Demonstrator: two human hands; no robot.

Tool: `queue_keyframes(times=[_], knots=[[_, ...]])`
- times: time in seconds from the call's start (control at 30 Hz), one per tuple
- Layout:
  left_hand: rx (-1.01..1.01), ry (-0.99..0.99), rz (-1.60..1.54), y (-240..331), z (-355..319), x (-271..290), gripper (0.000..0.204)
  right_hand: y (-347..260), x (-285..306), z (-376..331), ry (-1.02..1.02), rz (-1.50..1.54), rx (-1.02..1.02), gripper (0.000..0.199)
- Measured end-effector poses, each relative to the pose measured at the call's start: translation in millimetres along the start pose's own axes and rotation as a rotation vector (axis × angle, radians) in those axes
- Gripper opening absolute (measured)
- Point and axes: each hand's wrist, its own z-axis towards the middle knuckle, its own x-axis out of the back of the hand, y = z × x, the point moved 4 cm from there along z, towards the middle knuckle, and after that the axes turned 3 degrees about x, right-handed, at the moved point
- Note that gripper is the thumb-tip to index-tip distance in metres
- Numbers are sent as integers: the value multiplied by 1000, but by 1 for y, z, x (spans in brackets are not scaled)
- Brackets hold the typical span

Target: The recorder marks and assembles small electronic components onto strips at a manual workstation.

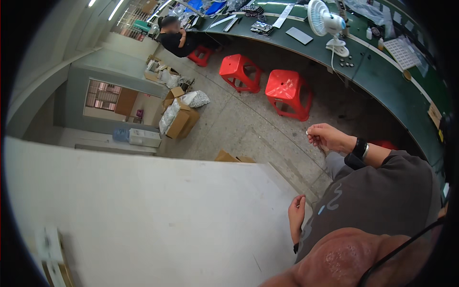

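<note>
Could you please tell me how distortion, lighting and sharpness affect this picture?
In the head view, the green workbench bows along its edge and the corners fall to black; the ceiling lamp burns out to white; the nearer red stool shows glare on its seat; the white thing at the right hand's fingertips is too small to make out.

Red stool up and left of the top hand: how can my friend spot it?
Find the long dark green workbench curving across the upper right. Below it, on the grey floor, the red stool stands just up and left of the right hand, which has a black wristband. It looks larger than the other empty stool to its left.
</note>
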Motion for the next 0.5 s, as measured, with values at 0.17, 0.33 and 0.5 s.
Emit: queue_keyframes(times=[0.17, 0.33, 0.5], knots=[[-29, -38, 181, 98, 152, 12, 31, -72, 45, 127, 94, 60, 123, 13], [-126, -80, 290, 191, 275, 44, 33, -152, 52, 235, 134, 2, 244, 13], [-152, -176, 340, 214, 407, 99, 32, -188, 61, 339, 238, -11, 265, 12]])
